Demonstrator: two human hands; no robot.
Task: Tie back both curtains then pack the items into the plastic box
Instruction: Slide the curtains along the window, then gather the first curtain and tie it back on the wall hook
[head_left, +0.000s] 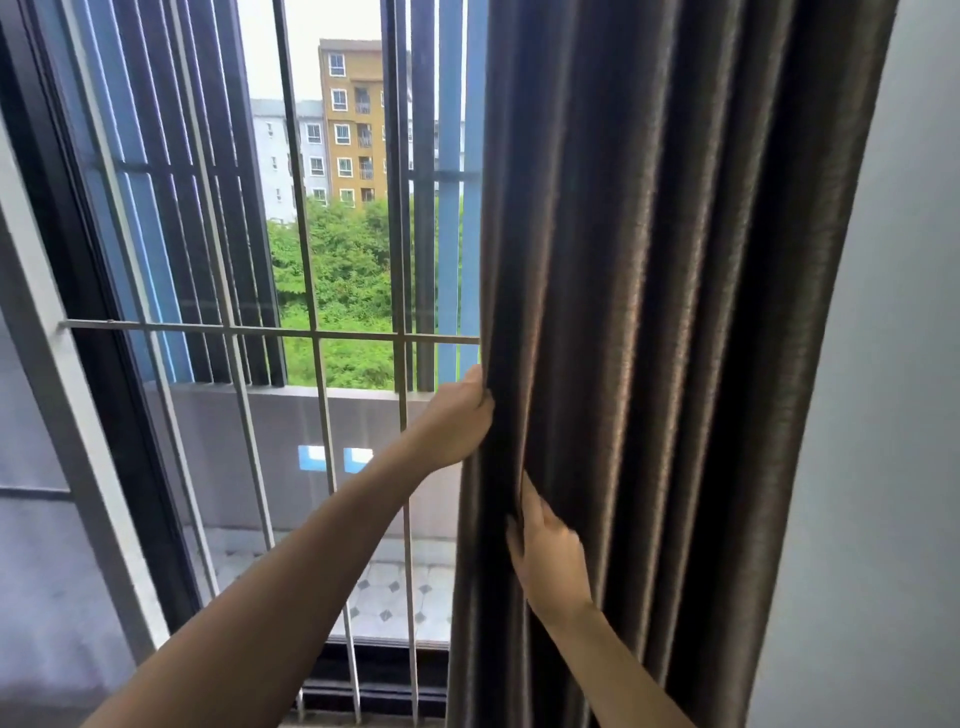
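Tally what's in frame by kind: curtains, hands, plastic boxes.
Curtains: 1, dark curtain
Hands: 2, left hand with a grip on the curtain's edge, right hand in its folds
Plastic boxes: 0 visible
Total: 3

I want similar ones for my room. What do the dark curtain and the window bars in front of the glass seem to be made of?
The curtain looks like a thick woven fabric, dark brown-grey with a soft sheen: light streaks run down its deep folds, and it bunches under both hands. The window bars seem to be metal painted pale grey: thin, straight, rigid rods joined at crossings. The exact fibre or metal cannot be told.
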